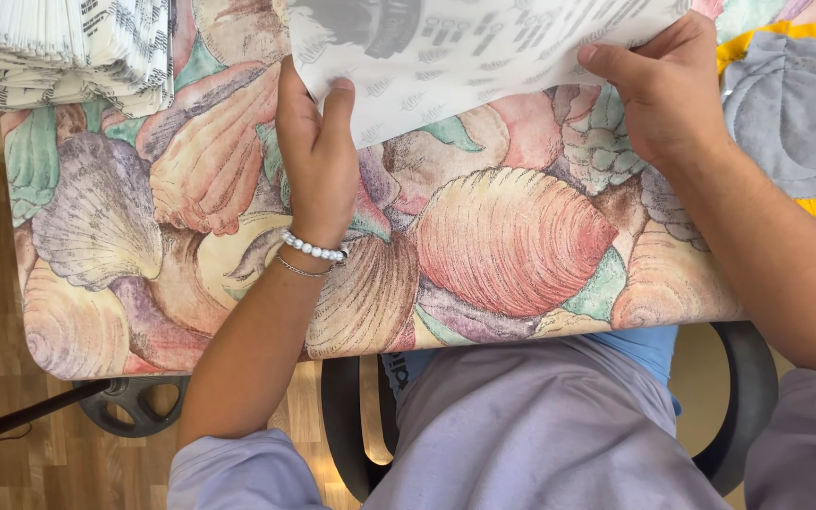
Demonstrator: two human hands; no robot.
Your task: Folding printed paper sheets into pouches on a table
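1. Head view: my left hand [318,156] pinches the printed paper sheet [484,57] at its near left edge, thumb on top.
2. My right hand [658,90] pinches its right edge.
3. The sheet lies on the shell-patterned tablecloth [512,246]; I judge it light, limp, easily creased, best held by the edges.
4. Far left: a stack of folded sheets [68,47].

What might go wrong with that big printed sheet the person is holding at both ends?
The sheet is thin and pinched only at its near edge by the left hand and right hand, so it may crease or tear if pulled unevenly. The stack of folded sheets overhangs the table's far-left corner and might slide off if nudged.
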